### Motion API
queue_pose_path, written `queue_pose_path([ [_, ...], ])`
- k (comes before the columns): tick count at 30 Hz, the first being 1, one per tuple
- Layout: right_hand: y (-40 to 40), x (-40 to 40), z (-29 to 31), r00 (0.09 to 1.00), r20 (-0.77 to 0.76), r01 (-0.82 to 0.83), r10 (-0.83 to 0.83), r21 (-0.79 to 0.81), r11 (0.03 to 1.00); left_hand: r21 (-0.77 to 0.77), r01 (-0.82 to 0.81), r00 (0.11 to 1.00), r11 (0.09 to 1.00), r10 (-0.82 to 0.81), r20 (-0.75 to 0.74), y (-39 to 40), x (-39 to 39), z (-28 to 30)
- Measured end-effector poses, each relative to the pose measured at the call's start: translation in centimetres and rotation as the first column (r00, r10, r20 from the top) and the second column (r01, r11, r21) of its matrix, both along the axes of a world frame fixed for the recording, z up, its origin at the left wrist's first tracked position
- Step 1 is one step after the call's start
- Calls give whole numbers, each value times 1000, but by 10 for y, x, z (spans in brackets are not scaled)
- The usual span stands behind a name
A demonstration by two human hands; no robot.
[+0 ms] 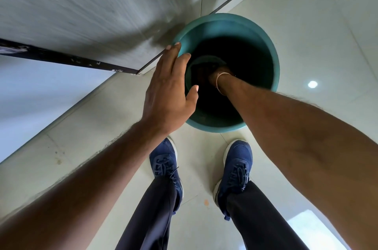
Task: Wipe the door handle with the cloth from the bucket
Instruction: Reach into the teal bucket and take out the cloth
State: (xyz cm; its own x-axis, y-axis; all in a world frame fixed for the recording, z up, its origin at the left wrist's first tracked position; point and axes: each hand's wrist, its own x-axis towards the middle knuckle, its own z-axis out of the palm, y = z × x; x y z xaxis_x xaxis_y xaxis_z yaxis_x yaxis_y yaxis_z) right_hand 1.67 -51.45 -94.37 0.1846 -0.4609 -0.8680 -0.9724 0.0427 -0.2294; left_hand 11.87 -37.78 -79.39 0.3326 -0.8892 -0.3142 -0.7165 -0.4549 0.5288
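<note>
Hands working at a teal bucket (275, 61) on a tiled floor (306, 25), seen from straight above.

Right hand (206, 74) is reaching deep into the bucket's dark inside, where only the wrist with its thin band (222, 75) is showing clearly; the fingers are lost in shadow, so whether they are clenching anything cannot be told. Cloth is not making itself out anywhere: the bucket's bottom is too dark to read, with only a faint inner ring showing. Left hand (169, 90) is hovering at the bucket's near-left rim, fingers spread and loose, grasping nothing. Door (81, 4) is filling the upper left, blurred, its handle out of sight. Blue shoes (165, 166) are standing just short of the bucket, the legs cut off at the bottom edge.
</note>
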Motion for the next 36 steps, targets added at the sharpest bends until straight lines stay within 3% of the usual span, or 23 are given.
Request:
queue_pose_path([
  [6, 2, -2, 23, 991, 48, 126, -126, 1, 992, 18, 25, 1000, 1000, -25, -5, 3, 2, -2],
  [9, 10, -2, 51, 936, 104, 341, -335, -45, 939, 32, 37, 999, 999, -36, -21, 4, 5, 2],
  [14, 16, -23, 143, 858, 240, 471, -455, -12, 882, 33, 49, 997, 998, -47, -58, 3, 6, 39],
  [17, 24, -45, 217, 801, 339, 514, -492, 29, 857, 14, -81, 978, 997, 82, -194, 0, 0, 82],
  [19, 28, -57, 280, 720, 410, 583, -560, 80, 809, 99, -234, 884, 967, 254, -392, -7, -3, 127],
  [21, 33, -66, 341, 621, 455, 656, -638, 143, 741, 245, -314, 693, 917, 398, -601, -13, -6, 176],
  [24, 45, -76, 428, 498, 490, 705, -715, 251, 663, 348, -337, 410, 875, 469, -782, -11, -8, 259],
  [26, 56, -80, 480, 418, 515, 711, -748, 327, 623, 350, -344, 312, 871, 458, -832, -3, -8, 311],
  [29, 75, -82, 554, 401, 552, 678, -731, 358, 642, 322, -370, 293, 871, 439, -849, 18, -3, 387],
  [33, 108, -78, 648, 447, 646, 604, -619, 293, 742, 249, -369, 339, 895, 379, -861, 58, 11, 487],
  [36, 136, -68, 715, 427, 714, 537, -555, 293, 791, 205, -398, 342, 894, 352, -871, 97, 26, 550],
])
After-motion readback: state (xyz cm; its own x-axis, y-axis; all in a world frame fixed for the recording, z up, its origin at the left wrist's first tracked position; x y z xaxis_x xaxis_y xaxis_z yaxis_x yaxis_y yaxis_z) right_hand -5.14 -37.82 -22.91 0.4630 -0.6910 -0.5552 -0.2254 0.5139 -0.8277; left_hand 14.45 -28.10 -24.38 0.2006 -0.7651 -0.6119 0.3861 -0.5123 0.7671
